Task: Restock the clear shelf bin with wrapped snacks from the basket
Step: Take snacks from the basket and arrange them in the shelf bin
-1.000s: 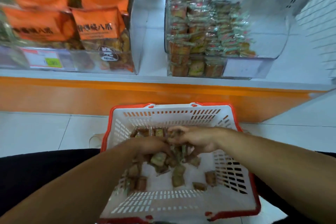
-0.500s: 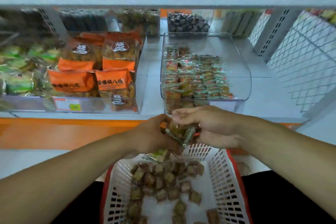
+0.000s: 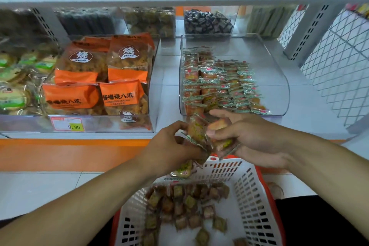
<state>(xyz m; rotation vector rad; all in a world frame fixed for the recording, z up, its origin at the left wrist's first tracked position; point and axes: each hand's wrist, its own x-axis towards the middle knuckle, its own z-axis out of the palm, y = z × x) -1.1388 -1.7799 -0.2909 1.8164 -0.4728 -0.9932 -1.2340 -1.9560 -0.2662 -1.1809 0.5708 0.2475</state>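
Our left hand [image 3: 169, 146] and right hand [image 3: 253, 138] meet mid-frame, fingers curled shut around a shared handful, forearms converging.

Two hands, the left hand [image 3: 169, 148] and the right hand [image 3: 253, 140], share one bunch of wrapped snacks [image 3: 201, 136], perhaps five or six. One basket [image 3: 253, 195] holds some thirty more. One clear shelf bin [image 3: 279, 78] stands beside four orange bags [image 3: 119, 94].
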